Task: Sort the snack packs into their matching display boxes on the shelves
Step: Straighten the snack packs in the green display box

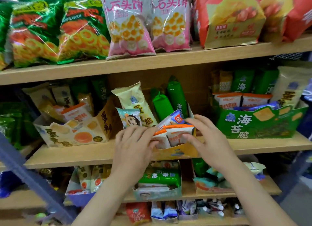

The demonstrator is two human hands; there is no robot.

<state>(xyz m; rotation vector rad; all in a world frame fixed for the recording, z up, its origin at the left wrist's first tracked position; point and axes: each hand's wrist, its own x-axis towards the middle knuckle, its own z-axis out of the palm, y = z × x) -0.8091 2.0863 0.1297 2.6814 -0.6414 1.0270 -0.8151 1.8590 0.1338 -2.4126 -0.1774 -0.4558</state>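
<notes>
Orange-topped snack packs (175, 138) are standing in the yellow display box (184, 152) on the middle shelf (84, 155) — left hand (133, 141) and right hand (209, 138) are each pinching one between thumb and curled fingers.

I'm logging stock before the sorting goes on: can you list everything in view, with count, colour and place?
ring-snack bags: at least two, green, top shelf left
puffed-snack bags: two, pink and white, top shelf centre
crisp bags: two, red-orange, top shelf right
egg-yolk display box: one, cream, middle shelf left
seaweed display box: one, green, middle shelf right
small display box: one, orange-yellow, middle shelf centre
orange-topped packs: two, white, in the small display box
long packs: two, green, standing behind
lower box: one, teal, mixed packs inside
left hand: fingers pinch the left pack
right hand: fingers grip the right pack
</notes>
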